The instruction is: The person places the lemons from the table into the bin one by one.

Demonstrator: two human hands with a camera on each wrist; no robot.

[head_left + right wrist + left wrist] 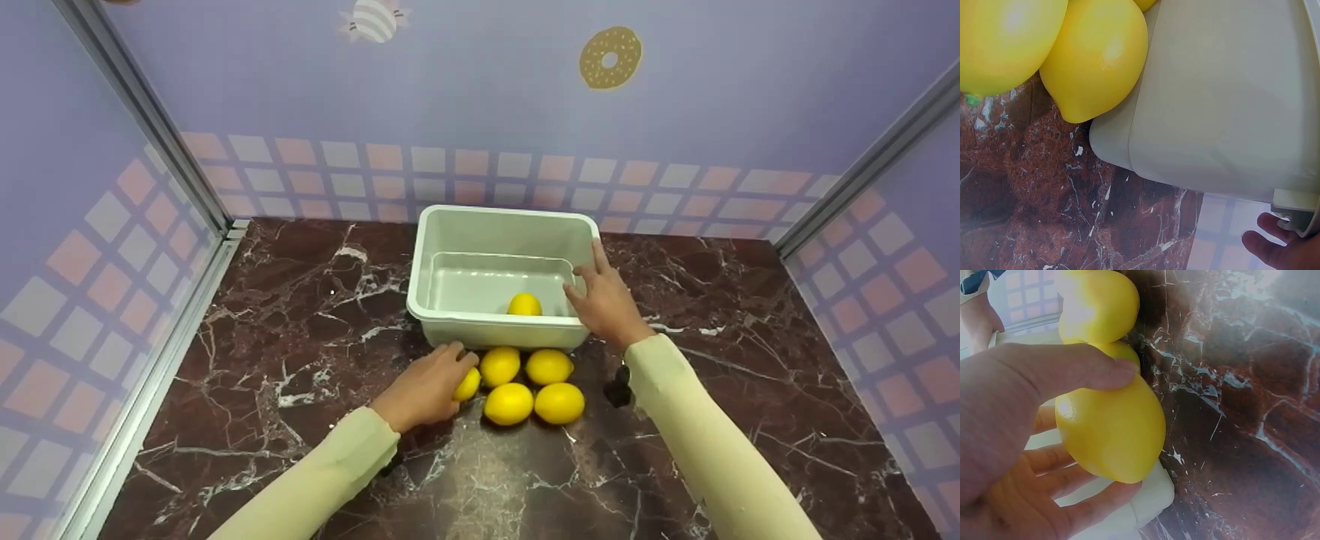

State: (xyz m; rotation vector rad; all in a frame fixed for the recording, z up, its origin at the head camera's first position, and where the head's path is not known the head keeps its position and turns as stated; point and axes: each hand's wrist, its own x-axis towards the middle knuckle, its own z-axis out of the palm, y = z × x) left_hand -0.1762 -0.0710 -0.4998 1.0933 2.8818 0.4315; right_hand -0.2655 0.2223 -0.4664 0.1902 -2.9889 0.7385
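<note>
My left hand (429, 384) holds a yellow lemon (1112, 430) low over the dark marble tabletop, its thumb across the top and its fingers behind. Several more lemons (509, 403) sit in a cluster just to its right, against the front of a pale rectangular plastic bin (491, 321). One lemon (525, 304) lies inside the bin, near the front wall. At the bin's right side, my right hand (607, 304) grips the rim, with some fingers over the inside. In the right wrist view, its fingertips (1264, 242) show beneath the outer rim.
Behind the bin stands a purple wall (480, 97) with checkered squares and printed sweets. Side panels with metal posts (161, 120) bound the tabletop (300, 360) left and right. A dark wrist strap (619, 386) shows below the right sleeve.
</note>
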